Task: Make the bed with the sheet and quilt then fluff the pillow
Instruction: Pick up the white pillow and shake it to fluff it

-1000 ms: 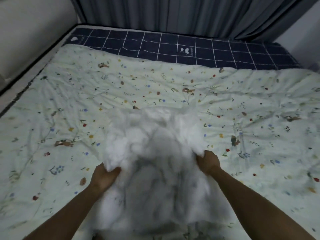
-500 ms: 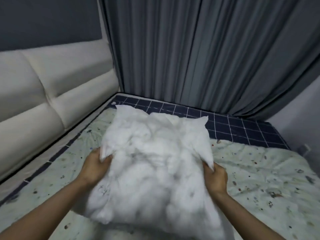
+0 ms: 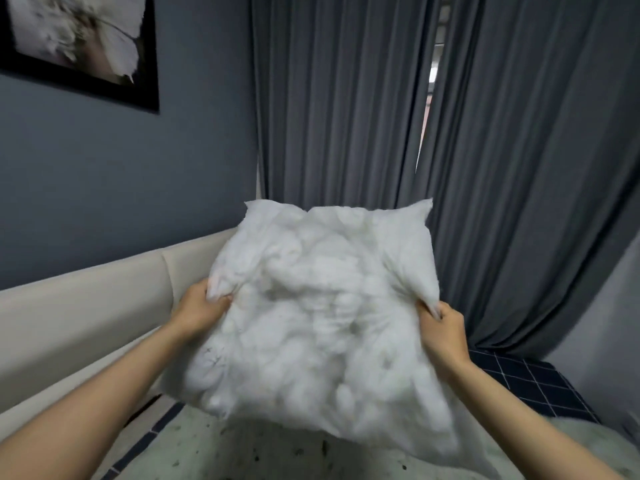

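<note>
A lumpy white pillow hangs in the air in front of me, above the bed. My left hand pinches its left edge and my right hand pinches its right edge. Below the pillow lies the pale floral quilt, spread flat. A strip of the navy grid-patterned sheet shows at the far right beyond the quilt.
A cream padded headboard runs along the left side. Grey curtains hang behind the bed with a narrow bright gap. A dark-framed picture is on the blue-grey wall at upper left.
Both hands have lifted the pillow up off the quilt to chest height. My view has tilted up from the bed to the wall and curtains.
</note>
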